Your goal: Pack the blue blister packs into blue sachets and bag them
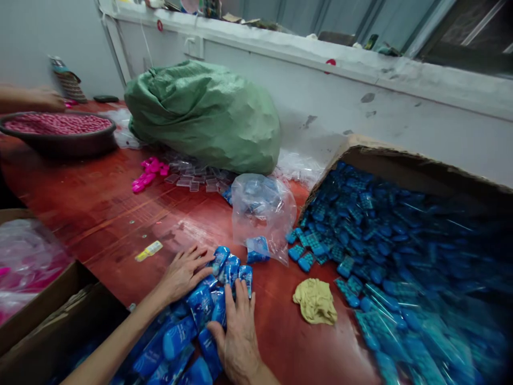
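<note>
Where the left hand [185, 274] and right hand [238, 331] rest, blue packets [198, 307] lie heaped

As inspection begins at the far left, a co-worker's hand [50, 100], blurred, is seen at the far side of a dark bowl [60, 145]; its grip cannot be told. The bowl stands on the red counter [96, 187] and is filled with small pink pieces [60, 123]. A bottle [69, 80] in a woven cover stands behind it. Nearer, a cardboard box [60, 326] contains clear plastic wrapping [28, 251] with pink showing through.

Further right, a cluster of bright pink parts [149, 174] lies beside scattered clear flat pieces [196, 182], both in front of a bulging green sack [204, 112]. A yellow-and-white slip [149, 251] lies near the left hand.

The left hand is palm down, fingers extended and apart, its fingertips at the far left edge of the heap. The blue packets lie between and beneath the hands, continuing under the left forearm [128, 326]. The right hand is laid over the heap's right side, fingers straight, thumb spread wide. Pressure from either palm cannot be determined.

Beyond the hands, a clear bag [264, 214] rests with one blue pack [257, 249] at its mouth. To its right lies a crumpled yellow cloth [315, 301]. At far right, an open carton [360, 141] holds a mass of blue-green packs [360, 224], some spilling onto the counter.
</note>
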The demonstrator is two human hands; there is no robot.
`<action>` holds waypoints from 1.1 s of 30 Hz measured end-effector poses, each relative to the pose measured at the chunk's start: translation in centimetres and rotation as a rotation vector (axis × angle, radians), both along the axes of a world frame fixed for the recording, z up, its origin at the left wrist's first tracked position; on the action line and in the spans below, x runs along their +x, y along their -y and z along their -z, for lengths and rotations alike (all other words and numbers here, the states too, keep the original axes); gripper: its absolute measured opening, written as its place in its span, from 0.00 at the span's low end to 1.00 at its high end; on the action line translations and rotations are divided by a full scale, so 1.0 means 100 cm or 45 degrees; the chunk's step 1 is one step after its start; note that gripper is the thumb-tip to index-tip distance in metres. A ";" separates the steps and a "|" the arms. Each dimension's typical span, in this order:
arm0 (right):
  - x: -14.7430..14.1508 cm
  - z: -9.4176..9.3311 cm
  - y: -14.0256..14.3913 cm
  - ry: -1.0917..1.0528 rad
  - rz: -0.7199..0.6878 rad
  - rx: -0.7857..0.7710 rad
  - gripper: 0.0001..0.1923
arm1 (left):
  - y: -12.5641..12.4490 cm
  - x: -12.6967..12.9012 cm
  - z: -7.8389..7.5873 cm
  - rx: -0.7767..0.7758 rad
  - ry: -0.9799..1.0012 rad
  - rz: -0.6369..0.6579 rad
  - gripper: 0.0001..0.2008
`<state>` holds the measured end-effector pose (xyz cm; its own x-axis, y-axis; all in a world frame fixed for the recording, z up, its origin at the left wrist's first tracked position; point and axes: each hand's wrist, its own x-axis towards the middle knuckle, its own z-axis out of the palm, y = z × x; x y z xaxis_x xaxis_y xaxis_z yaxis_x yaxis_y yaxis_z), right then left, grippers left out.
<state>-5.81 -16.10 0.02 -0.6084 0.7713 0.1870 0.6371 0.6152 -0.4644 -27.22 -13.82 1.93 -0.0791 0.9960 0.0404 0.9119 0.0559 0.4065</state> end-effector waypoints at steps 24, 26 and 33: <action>0.027 -0.019 -0.109 -0.034 0.481 0.067 0.17 | -0.024 0.029 -0.015 -0.003 -0.333 -0.168 0.24; 0.025 -0.020 -0.112 -0.043 0.394 0.041 0.13 | -0.029 0.038 -0.009 -0.096 -0.377 -0.065 0.23; 0.004 -0.024 -0.067 0.014 0.060 0.043 0.08 | 0.010 0.038 0.004 -0.068 -0.408 0.014 0.24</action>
